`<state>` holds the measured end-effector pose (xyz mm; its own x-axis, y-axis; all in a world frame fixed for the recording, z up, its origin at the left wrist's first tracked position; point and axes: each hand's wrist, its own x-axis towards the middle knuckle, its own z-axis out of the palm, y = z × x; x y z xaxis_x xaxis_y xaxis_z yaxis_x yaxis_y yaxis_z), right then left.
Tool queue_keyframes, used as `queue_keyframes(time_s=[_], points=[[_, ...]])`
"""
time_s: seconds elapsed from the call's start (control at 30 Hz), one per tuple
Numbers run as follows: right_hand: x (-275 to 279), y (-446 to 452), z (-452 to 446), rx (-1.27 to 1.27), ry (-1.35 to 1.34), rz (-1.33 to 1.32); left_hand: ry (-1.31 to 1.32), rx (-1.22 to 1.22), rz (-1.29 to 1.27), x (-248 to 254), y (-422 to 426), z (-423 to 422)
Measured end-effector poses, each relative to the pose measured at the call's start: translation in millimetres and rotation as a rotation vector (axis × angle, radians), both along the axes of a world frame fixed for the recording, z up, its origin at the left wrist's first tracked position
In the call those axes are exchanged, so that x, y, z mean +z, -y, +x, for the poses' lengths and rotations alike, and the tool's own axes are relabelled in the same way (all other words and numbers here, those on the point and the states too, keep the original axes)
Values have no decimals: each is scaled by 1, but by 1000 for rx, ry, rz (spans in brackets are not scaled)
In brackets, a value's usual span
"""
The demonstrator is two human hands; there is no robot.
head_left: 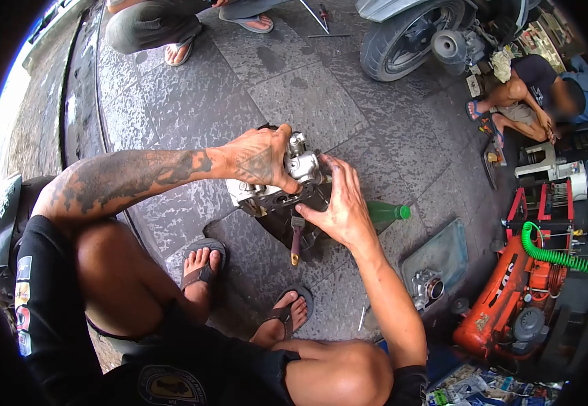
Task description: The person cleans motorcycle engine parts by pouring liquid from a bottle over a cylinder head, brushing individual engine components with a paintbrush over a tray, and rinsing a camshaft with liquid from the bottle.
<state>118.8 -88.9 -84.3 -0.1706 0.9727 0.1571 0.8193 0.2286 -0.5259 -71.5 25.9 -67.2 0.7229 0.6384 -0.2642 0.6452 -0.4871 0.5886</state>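
A silver metal engine part [302,168] with rounded housings is between my hands, above a larger engine block [246,193] with a dark underside. My left hand [261,157] is closed over its left side, fingers on the far edge and thumb on the near one. On the other side my right hand [343,208] curves around it, fingertips against the metal and thumb near the lower edge. Part of the piece is hidden by my hands. Just below lies a paintbrush [296,242] with a purple handle. Behind my right hand a green plastic bottle [387,212] lies on its side.
At right, a blue-grey tray [453,240] holds another metal part [428,287]. Beyond it stand an orange air compressor [503,298] and a coiled green hose [557,252]. A motorcycle wheel [383,51] is at the top. Other people [534,88] sit nearby on the tiled floor [307,95].
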Motion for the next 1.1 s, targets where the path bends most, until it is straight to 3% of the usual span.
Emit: queue_keyframes(time_s=[0.27, 0.63, 0.9, 1.1], points=[[-5, -1, -1, 73, -152, -101, 24, -111, 60, 12, 16, 0], [-13, 0, -13, 217, -291, 139, 51, -262, 162, 29, 31, -9], [5, -4, -21, 266, -318, 116, 95, -321, 213, 38, 31, -21], [32, -9, -32, 314, -260, 41, 279, -284, 186, 32, 29, -38]])
